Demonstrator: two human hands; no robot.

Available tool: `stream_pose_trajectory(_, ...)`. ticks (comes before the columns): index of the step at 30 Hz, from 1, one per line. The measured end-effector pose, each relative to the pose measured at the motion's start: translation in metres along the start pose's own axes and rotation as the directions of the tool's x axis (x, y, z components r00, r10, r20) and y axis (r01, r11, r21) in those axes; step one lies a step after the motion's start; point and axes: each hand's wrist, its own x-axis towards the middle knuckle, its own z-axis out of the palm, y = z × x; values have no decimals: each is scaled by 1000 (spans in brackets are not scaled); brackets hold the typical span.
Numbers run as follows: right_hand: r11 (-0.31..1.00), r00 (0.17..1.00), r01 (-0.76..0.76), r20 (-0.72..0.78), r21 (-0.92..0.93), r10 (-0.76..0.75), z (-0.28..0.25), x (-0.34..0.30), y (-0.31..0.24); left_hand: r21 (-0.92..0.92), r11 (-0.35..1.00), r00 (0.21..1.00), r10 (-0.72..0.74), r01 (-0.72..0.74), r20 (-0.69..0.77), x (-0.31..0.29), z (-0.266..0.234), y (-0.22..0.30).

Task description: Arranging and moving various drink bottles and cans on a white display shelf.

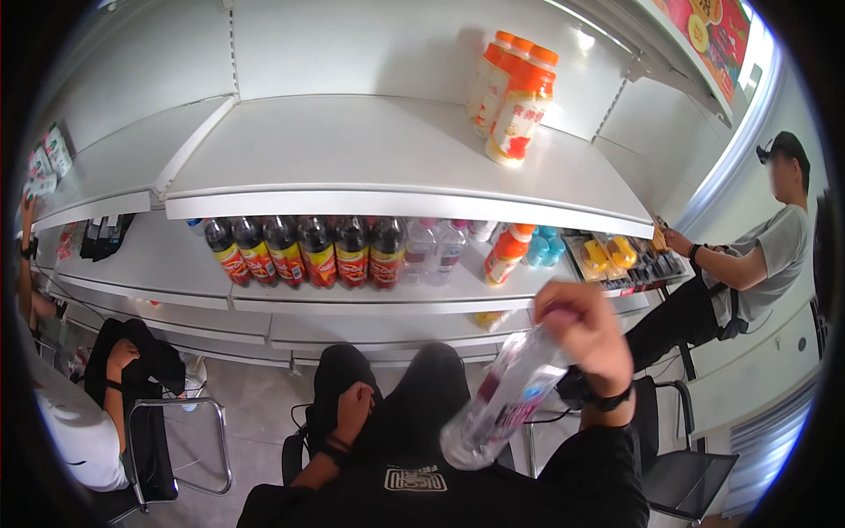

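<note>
A: Where is the clear plastic bottle (503, 409)?
B: In the air, nearer the wearer than the row of dark soda bottles (315, 255) and to the right of that row. It tilts, cap end up and base toward lower left.

A: And the hands?
B: Well apart. The right hand (588, 334) is clamped around the bottle's neck. The left hand (355, 409), on the wearer's side of the row, rests on the lap (431, 383); its fingers look curled, but I cannot tell how tightly.

A: What is beside the soda row?
B: Just right of it, clear bottles with pinkish caps (436, 251); farther right, an orange-capped bottle (508, 257), teal bottles (544, 250) and trays of yellow packs (607, 255).

A: Above it?
B: An upper shelf (334, 145), carrying a file of orange-capped white bottles (525, 114) up and right of the row.

A: Any people?
B: A standing person (766, 255) far right of the row, and a seated person (84, 427) to its left, nearer the wearer.
</note>
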Motion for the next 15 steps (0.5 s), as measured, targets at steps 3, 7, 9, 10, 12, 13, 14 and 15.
stream_pose_trajectory(3, 989, 980, -73, 173, -126, 94, 15, -12, 15, -20, 995, 986, 98, -96, 138, 4, 17, 50)
stream_pose_trajectory(7, 904, 970, -110, -244, -413, 7, 26, -10, 46, -68, 980, 948, 198, -187, 248, 10, 35, 86)
stream_pose_trajectory(9, 878, 923, -98, -373, -468, -96, 29, 4, 74, -75, 967, 923, 254, -243, 288, 10, 42, 104)
stream_pose_trajectory(10, 872, 899, -60, -406, -486, -165, 29, 13, 88, -39, 957, 907, 284, -286, 311, 7, 43, 117)
stream_pose_trajectory(12, 852, 875, -19, -420, -523, -239, 30, 33, 110, 13, 940, 886, 316, -340, 341, 9, 49, 131)
stream_pose_trajectory(13, 820, 856, 27, -411, -571, -314, 31, 43, 120, 3, 939, 873, 320, -345, 368, 11, 54, 134)
stream_pose_trajectory(14, 828, 847, 16, -432, -560, -309, 32, 53, 132, -6, 938, 858, 320, -347, 401, 13, 58, 137)
stream_pose_trajectory(15, 814, 844, -23, -448, -581, -295, 31, 63, 141, -5, 930, 845, 336, -367, 417, 13, 62, 145)
